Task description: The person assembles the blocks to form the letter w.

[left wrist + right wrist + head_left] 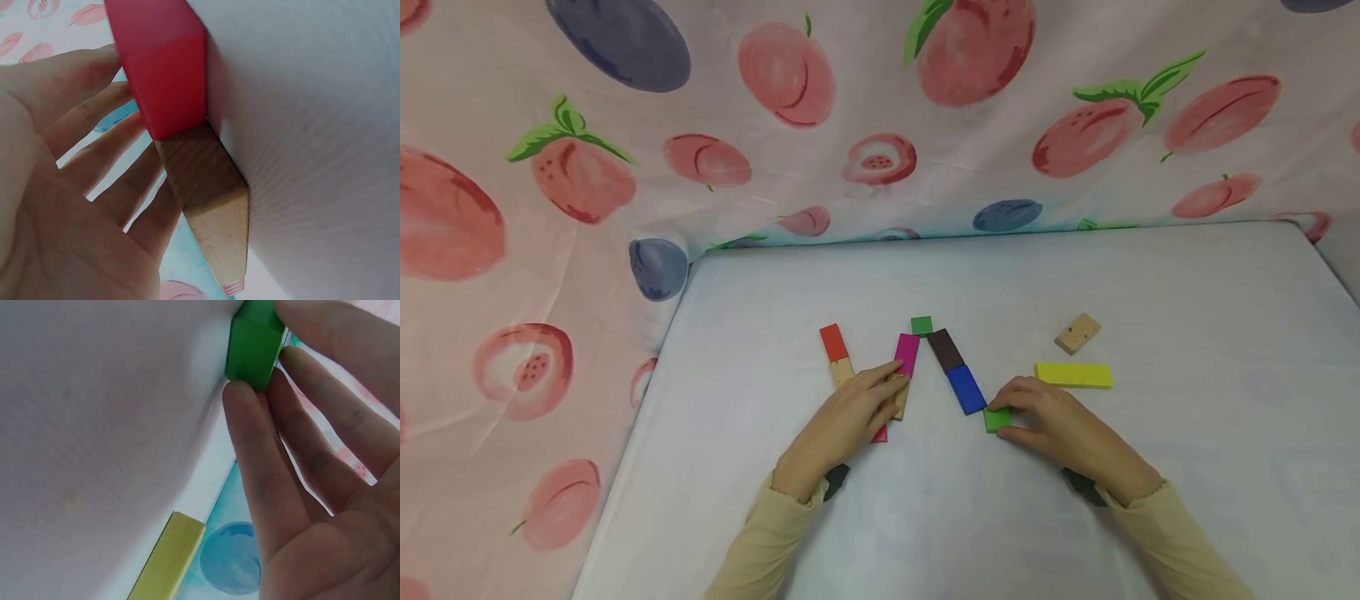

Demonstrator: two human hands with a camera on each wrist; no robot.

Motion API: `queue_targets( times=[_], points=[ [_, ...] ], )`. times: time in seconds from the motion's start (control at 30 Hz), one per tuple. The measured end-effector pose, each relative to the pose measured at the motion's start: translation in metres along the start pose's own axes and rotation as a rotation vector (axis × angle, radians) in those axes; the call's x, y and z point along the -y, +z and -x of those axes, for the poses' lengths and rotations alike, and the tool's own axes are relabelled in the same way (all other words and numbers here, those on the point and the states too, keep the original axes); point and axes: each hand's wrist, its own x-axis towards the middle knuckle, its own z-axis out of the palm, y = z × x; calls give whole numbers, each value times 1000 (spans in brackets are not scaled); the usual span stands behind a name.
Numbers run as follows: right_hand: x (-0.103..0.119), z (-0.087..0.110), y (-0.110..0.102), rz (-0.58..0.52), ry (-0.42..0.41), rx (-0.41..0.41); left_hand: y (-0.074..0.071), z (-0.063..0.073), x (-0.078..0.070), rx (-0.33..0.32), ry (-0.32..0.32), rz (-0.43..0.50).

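Note:
My right hand (1052, 421) pinches a small green block (997, 419) between thumb and fingers, at the lower end of a blue block (966, 389). A dark brown block (945, 350) continues that slanted line upward to another green block (921, 325). My left hand (846, 417) lies with fairly straight fingers over the left blocks, its fingertips at a magenta block (906, 354) and a plain wooden block (901, 402). Partly under this hand run an orange-red block (833, 342), a wooden block (841, 369) and a red block (169, 81).
To the right lie a long yellow block (1072, 376) and a loose wooden block (1078, 333). All of it sits on a white table (1187, 333). Fruit-printed cloth (880, 100) hangs behind the table and at its left side.

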Motion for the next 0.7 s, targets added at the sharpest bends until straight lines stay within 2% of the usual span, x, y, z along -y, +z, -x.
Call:
queue_targets(
  times=[0.3,0.5,0.7],
  points=[
    [-1,2,-4,14,-10,-29,0,0,1,-2,0,5],
    [-1,3,-5,4,-11,-20,0,0,0,4,-8,9],
    [-2,3,-6,39,-35,-45,0,1,0,3,-9,15]
  ],
)
